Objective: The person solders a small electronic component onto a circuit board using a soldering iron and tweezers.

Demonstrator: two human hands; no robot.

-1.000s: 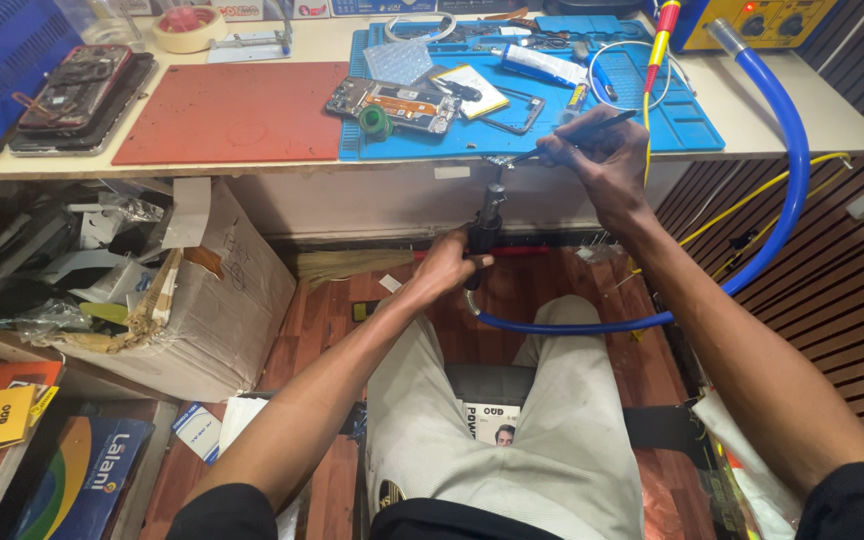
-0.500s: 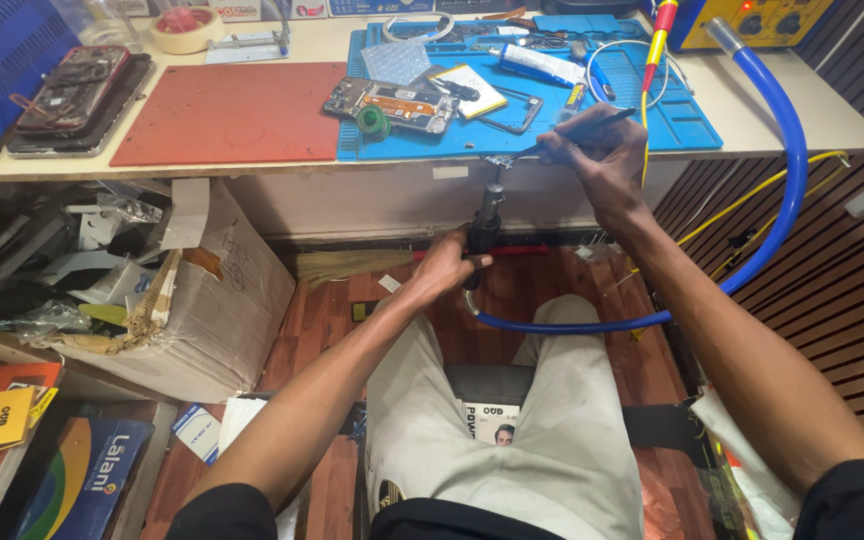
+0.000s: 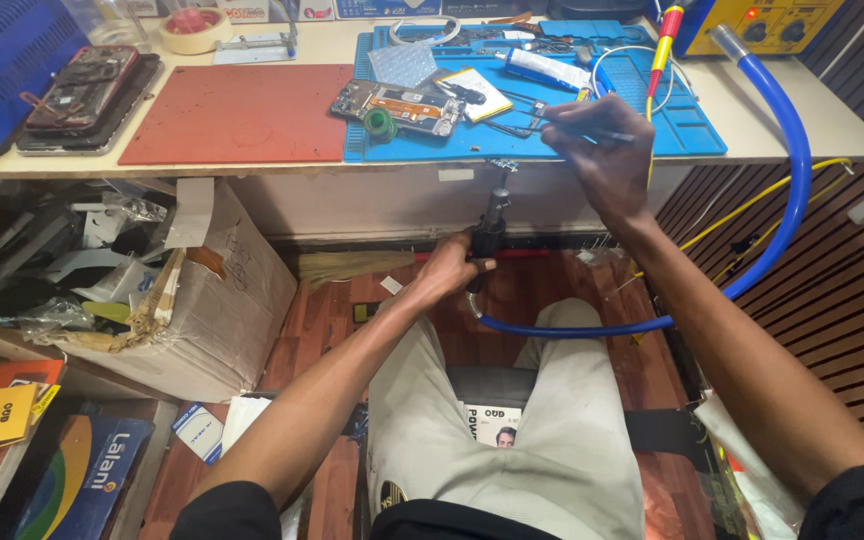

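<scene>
Two bare hands worked above a lap in pale trousers, close to the front edge of the bench (image 3: 812, 120). Nearest the body, the left hand (image 3: 449, 268) sat below the bench edge with its fingers closed around the black handle of a hot-air wand (image 3: 492, 218). The wand's long axis stood nearly upright, nozzle toward the underside of the edge, and a smooth blue hose (image 3: 787, 180) curved from its base round to a yellow station (image 3: 767, 25) at the far right. Higher and farther out, the right hand (image 3: 602, 150) hovered over the bench edge, its fingers pinched narrowly on thin metal tweezers (image 3: 552, 118) that pointed left across a blue silicone mat (image 3: 692, 130). Just left of the tweezer tips lay an opened phone (image 3: 402, 102), flat, with its circuit parts exposed, so the right hand was the nearer one to it. A dull red mat (image 3: 242, 110) lay beside the blue one. Beyond it, a roll of tape (image 3: 190, 28) rested near the back edge.
</scene>
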